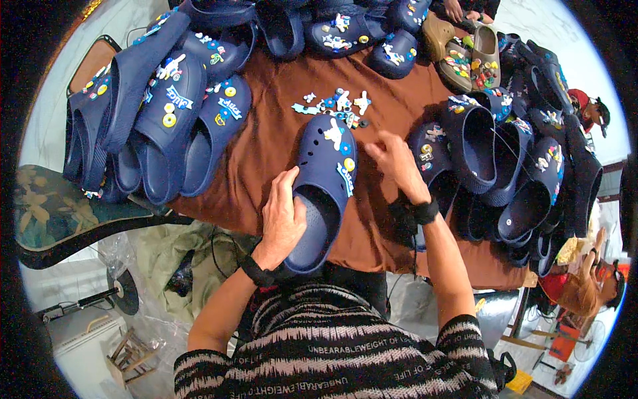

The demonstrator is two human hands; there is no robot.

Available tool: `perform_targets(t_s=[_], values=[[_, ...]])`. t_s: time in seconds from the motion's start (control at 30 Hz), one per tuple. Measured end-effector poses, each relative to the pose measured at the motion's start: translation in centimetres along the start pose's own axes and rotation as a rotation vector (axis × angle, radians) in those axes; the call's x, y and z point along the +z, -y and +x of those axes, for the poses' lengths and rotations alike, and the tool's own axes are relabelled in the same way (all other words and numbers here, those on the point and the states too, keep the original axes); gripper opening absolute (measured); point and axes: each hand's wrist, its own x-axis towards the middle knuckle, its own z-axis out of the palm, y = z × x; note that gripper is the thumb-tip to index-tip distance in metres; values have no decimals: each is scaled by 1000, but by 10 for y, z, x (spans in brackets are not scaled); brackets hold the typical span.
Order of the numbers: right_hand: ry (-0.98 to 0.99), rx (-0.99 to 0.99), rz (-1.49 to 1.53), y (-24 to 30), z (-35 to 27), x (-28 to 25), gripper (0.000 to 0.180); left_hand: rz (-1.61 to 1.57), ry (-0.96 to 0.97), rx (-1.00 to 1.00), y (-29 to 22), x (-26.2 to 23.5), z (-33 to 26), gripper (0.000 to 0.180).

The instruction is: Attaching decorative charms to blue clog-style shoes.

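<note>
Clog (314,177): one, navy, at the middle of the worktop (262,143), toe pointing away from the wearer, heel at the near edge; whether it is lifted cannot be told. Charms fitted along the right of its upper; several holes on the left bare.
Left hand (282,219): grasping the clog by its left side, at the opening.
Right hand (400,166): fingers loosely bent, just beside the toe, off the clog; whether they pinch anything cannot be told.
Loose charms (342,102): small heap beyond the toe.
Step in hand, as judged: decorating, partly done. Next move would call for a charm's stud lined up with a bare hole and pressed home, the left hand bracing the clog.
</note>
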Motion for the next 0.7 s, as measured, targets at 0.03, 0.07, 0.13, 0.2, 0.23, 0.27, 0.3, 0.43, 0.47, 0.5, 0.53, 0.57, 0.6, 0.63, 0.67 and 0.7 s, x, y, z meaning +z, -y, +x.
perform_targets(t_s=[0.03, 0.07, 0.13, 0.2, 0.23, 0.27, 0.3, 0.43, 0.47, 0.5, 0.53, 0.57, 0.6, 0.63, 0.67, 0.7], values=[[1, -2, 2, 2, 12, 3, 33, -4, 0, -2, 0, -1, 0, 54], [-79, -55, -63, 4, 23, 7, 30, -1, 0, -3, 0, -1, -1, 54], [-160, -111, -128, 3, 42, 14, 28, 9, 4, -18, 1, -1, -1, 55], [-121, -104, -204, -4, 55, 20, 28, 3, -6, 5, 4, 2, -1, 55], [-106, -90, -187, -3, 55, 21, 28, -2, -16, 22, 5, 2, -2, 56], [-102, -98, -186, -6, 58, 22, 28, 2, -23, 17, 5, 2, -3, 56], [-104, -104, -141, -12, 63, 24, 27, -8, -5, -12, 5, 1, -2, 55], [-95, -99, -82, -24, 68, 29, 26, -32, 2, -23, 1, -2, -2, 55], [-99, -104, -95, -24, 67, 29, 24, -33, 2, -22, 2, -2, -2, 55], [-101, -101, -97, -25, 66, 27, 24, -30, 0, -13, 2, -1, -2, 55], [-105, -27, 2, -24, 65, 26, 21, -24, -6, -4, 2, -1, -2, 55], [-110, 48, 102, -23, 63, 24, 20, -25, -6, -1, 2, 0, -1, 55], [-114, 50, 102, -24, 58, 21, 20, -22, -2, -5, 2, 1, -1, 55], [-10, 159, 551, -14, 48, 18, 20, -17, -3, -18, 4, 1, -3, 54], [98, 273, 1000, -5, 36, 14, 23, -17, -4, -23, 4, 1, -4, 54], [158, 191, 1110, 2, 23, 11, 26, -14, -10, -25, 4, -1, -5, 54]])
